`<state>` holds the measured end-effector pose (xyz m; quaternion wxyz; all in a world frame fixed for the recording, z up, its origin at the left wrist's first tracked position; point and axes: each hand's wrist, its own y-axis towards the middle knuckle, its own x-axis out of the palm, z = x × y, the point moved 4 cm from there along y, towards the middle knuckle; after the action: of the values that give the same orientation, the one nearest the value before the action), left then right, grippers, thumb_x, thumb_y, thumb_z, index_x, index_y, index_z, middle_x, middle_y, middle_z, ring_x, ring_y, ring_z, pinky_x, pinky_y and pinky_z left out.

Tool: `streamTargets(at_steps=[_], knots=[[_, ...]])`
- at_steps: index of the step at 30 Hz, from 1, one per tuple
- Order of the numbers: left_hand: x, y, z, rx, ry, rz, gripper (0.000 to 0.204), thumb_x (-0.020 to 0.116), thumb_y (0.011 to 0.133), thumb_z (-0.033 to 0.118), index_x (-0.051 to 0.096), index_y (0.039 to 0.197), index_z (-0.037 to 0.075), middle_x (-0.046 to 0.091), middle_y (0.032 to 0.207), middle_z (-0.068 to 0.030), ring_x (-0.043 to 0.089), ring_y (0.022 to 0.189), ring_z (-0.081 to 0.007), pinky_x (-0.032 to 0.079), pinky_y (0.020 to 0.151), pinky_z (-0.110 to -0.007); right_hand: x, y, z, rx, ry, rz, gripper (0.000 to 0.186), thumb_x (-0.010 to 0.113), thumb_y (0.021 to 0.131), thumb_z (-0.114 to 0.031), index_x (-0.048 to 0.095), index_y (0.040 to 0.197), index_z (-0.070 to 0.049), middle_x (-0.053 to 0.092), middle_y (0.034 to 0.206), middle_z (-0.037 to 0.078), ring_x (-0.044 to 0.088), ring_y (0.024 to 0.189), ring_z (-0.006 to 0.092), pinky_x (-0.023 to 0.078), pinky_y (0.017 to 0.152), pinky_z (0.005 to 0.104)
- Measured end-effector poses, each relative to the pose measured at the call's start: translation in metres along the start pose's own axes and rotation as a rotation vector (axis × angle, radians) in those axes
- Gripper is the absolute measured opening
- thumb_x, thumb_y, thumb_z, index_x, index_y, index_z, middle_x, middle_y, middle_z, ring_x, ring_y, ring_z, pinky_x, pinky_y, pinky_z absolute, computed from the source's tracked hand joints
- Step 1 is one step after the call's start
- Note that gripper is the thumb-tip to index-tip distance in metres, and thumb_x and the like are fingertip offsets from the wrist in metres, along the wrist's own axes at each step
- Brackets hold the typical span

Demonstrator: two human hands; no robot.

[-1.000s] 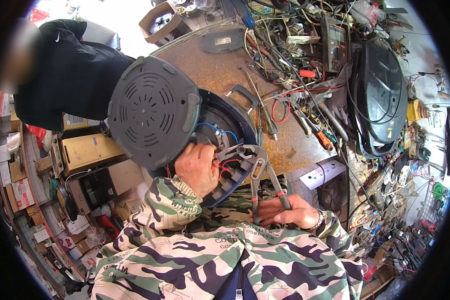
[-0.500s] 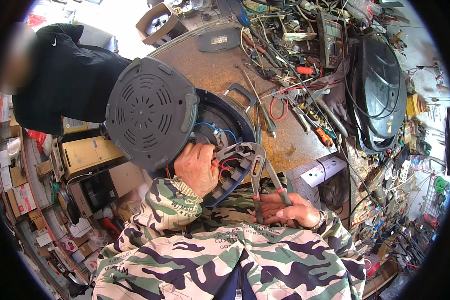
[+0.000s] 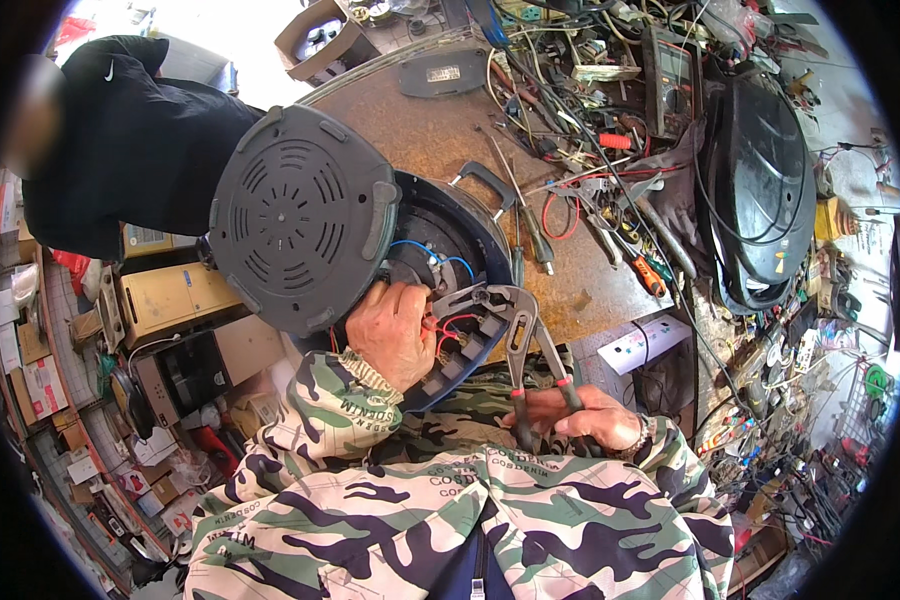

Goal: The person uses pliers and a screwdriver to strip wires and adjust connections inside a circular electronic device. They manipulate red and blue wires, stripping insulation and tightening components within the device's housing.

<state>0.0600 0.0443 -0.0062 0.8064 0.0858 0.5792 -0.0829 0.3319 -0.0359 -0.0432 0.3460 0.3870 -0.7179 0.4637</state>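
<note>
Appliance base [image 3: 440, 290] tilted at surface [image 3: 440, 140] edge, grey bottom cover [image 3: 300, 215] swung up-left | pliers [image 3: 515, 350] long axis up-left from right hand [image 3: 580, 415], jaws at red wiring [image 3: 455, 325], probably gripping | left hand [image 3: 395, 335] nearer, fingers curled inside base | right hand clamped on handles

I'm looking at a repair workshop: worn brown workbench [image 3: 440, 130] is carrying tangled wires [image 3: 570, 70], screwdrivers [image 3: 530, 235] and a multimeter [image 3: 670, 65]; cardboard boxes [image 3: 170, 295] and parts are piling up on the floor around it.
</note>
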Motion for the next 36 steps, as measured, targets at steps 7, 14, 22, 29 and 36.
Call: streamTargets(at_steps=[7, 14, 22, 29, 36], knots=[[0.000, 0.000, -0.001, 0.000, 0.001, 0.005, 0.033, 0.077, 0.070, 0.005, 0.061, 0.099, 0.008, 0.064, 0.088, -0.0102, 0.063, 0.083, -0.0351, 0.051, 0.068, -0.048, -0.009, 0.002, -0.004, -0.007, -0.013, -0.122, 0.078, 0.053, 0.090, -0.007, 0.031, 0.163, 0.008, 0.052, 0.155, 0.026, 0.053, 0.143, 0.0312, 0.044, 0.116, 0.0397], [0.000, 0.000, -0.002, -0.005, 0.003, 0.003, 0.033, 0.076, 0.070, 0.006, 0.062, 0.100, 0.008, 0.064, 0.088, -0.0099, 0.063, 0.083, -0.0351, 0.051, 0.068, -0.048, -0.011, 0.005, -0.006, 0.039, 0.046, -0.108, 0.076, 0.053, 0.090, -0.006, 0.031, 0.162, 0.009, 0.050, 0.156, 0.028, 0.055, 0.142, 0.0335, 0.044, 0.117, 0.0417], [-0.002, 0.001, -0.002, -0.014, -0.006, 0.007, 0.033, 0.076, 0.070, 0.004, 0.064, 0.100, 0.008, 0.065, 0.089, -0.0104, 0.063, 0.083, -0.0354, 0.051, 0.069, -0.047, 0.002, 0.001, -0.017, 0.076, 0.002, -0.044, 0.074, 0.052, 0.089, -0.008, 0.036, 0.160, 0.008, 0.055, 0.153, 0.026, 0.058, 0.139, 0.0340, 0.046, 0.116, 0.0415], [-0.003, 0.001, -0.002, -0.011, -0.032, -0.016, 0.035, 0.073, 0.070, 0.001, 0.063, 0.104, 0.005, 0.068, 0.094, -0.0169, 0.065, 0.085, -0.0409, 0.054, 0.070, -0.050, -0.001, 0.000, -0.009, 0.104, 0.059, -0.040, 0.075, 0.052, 0.090, -0.009, 0.035, 0.160, 0.008, 0.057, 0.150, 0.023, 0.058, 0.138, 0.0303, 0.045, 0.117, 0.0398], [-0.001, 0.001, -0.001, 0.003, -0.015, 0.025, 0.034, 0.077, 0.069, 0.004, 0.063, 0.100, 0.008, 0.064, 0.087, -0.0094, 0.062, 0.081, -0.0348, 0.051, 0.067, -0.048, 0.003, 0.007, 0.002, 0.151, 0.134, -0.037, 0.075, 0.060, 0.092, -0.012, 0.034, 0.160, 0.008, 0.053, 0.153, 0.020, 0.053, 0.143, 0.0271, 0.037, 0.123, 0.0385]])
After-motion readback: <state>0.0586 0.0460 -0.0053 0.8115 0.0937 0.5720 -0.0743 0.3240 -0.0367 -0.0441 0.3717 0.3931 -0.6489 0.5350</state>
